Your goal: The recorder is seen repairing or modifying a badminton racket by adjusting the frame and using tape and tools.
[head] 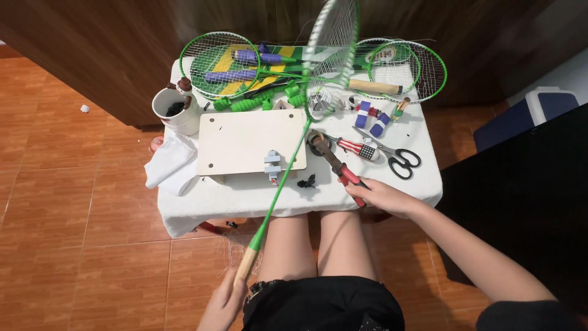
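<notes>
The worktop [422, 184] sits mid-frame, crowded along its far edge with spare rackets [220, 64] and grip rolls [367, 113]; its near edge lies just beyond the person's knees. Open floor [73, 202] spreads across the left of the frame, while a dark panel closes in on the right. The left hand [223, 303], bottom centre, has its fingers wrapped round the wooden handle of the racket [285, 165]. Its long axis runs diagonally, handle low near the lap, head pointing up past the worktop's far edge at top centre. The right hand [380, 195] is closed on the red-handled pliers [334, 162], jaws pointing up-left beside the shaft. Scissors [392, 156] lie nearby, right of centre.
</notes>
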